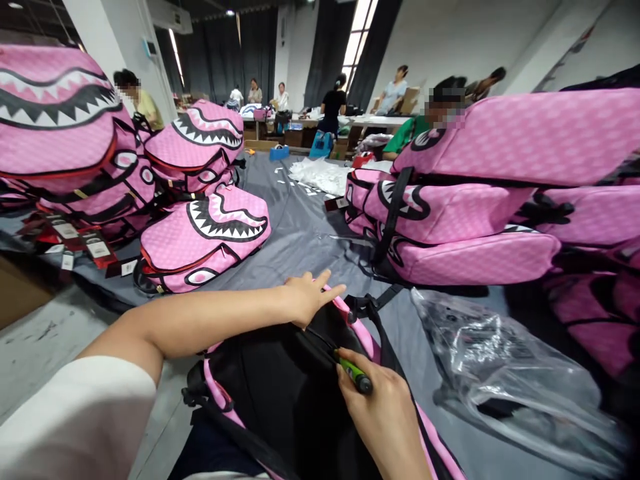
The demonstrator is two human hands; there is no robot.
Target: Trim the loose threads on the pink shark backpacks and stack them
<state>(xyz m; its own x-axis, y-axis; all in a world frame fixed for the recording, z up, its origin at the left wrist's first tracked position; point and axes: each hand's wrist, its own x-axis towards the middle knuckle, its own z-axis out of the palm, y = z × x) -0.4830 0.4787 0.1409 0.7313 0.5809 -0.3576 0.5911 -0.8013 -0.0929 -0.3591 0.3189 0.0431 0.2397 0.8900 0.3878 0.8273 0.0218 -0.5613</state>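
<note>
Head view: the black-backed backpack (273,393) lies in front of me, pink trim around its edge, its top reaching over the grey-covered bench (295,220). My left hand (305,299) is at its top edge with the outer fingers spread wide; whether thumb and forefinger pinch fabric, I cannot tell. My right hand (385,400) is closed around a green-handled tool (355,375), its working end at the dark fabric, too obscured to identify.

Risks, in my judgement: if that end is sharp, a slip could nick the black panel or my left fingers, which lie close ahead of it. Slack fabric under a loose left-hand hold could cause such a slip. The shoulder strap (387,340) beside my right hand could catch my wrist. The clear plastic bag (505,367) could slide underfoot if knocked off, and the stacked pink backpacks (475,257) could topple if bumped
</note>
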